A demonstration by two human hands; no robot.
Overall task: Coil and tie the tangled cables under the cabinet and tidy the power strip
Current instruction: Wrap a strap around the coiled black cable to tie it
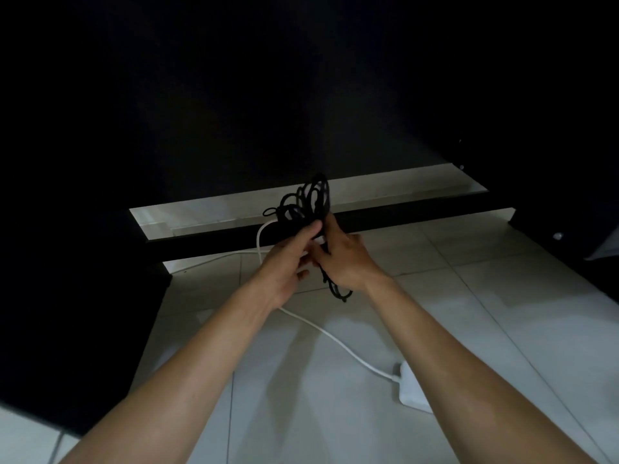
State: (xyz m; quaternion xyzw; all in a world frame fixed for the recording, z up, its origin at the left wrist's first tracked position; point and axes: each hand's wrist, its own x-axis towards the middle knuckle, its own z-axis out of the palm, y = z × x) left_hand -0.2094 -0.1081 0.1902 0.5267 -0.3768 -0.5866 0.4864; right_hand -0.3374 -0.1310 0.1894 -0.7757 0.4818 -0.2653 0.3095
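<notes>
Cabinet [234,95]: big, dark, fills the top and left; black bar along its bottom edge.
Floor [435,296]: pale tiles, lit, reaching in under the cabinet.
Arms: both bare, coming up from the bottom corners and meeting in the middle.
Left hand [288,262]: held up in front of the black bar; thumb and fingers curled round the black cable, pinching the bunch near its middle.
Right hand [345,259]: just beside the left, touching it; fingers bent round the same bunch from the other side, first finger stretched up along the loops.
Power strip [410,386]: white, flat on the floor near the right arm, partly hidden by it.
Black cable [311,202]: bunched in loops; loops fan out above the fingertips, a short tangled end hangs down below the right hand, middle part squeezed between both hands, off the floor.
White cable [338,343]: thin, runs from the power strip across the tiles, passes under the left wrist, curves up behind the left hand.
Small white bit between the fingers: too hidden to tell what.
</notes>
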